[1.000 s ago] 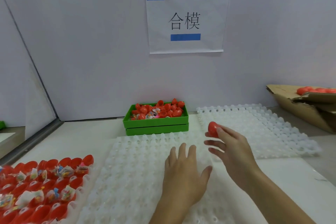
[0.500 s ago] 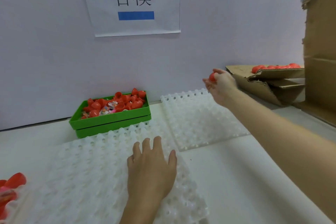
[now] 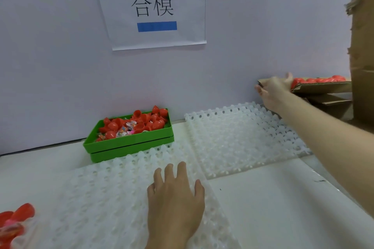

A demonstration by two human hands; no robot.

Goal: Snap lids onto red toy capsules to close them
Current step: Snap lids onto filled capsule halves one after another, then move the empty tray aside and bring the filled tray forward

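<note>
- A white worktable (image 3: 263, 208) runs along a pale wall bearing a paper sign (image 3: 153, 6) with two printed characters and blue tape
- The left hand (image 3: 176, 198) lies flat, fingers straight and spread, on the near white dimpled tray (image 3: 105, 198), whose pockets in view hold nothing
- The right hand (image 3: 273, 89) reaches to the lip of a cardboard box (image 3: 323, 89) at the table's far right, fingers loosely spread; no capsule shows in it, though the palm faces away
- Red closed capsules (image 3: 319, 79) lie heaped in that box, which suggests finished pieces are collected there
- A second dimpled tray (image 3: 232, 137) beside the first also sits unfilled
- Work remains: a green bin (image 3: 129, 143) by the wall holds loose red capsule halves (image 3: 141, 121) mixed with small toys, and at the lower left edge open capsules (image 3: 14, 220) with contents wait, blurred, seemingly still without lids
</note>
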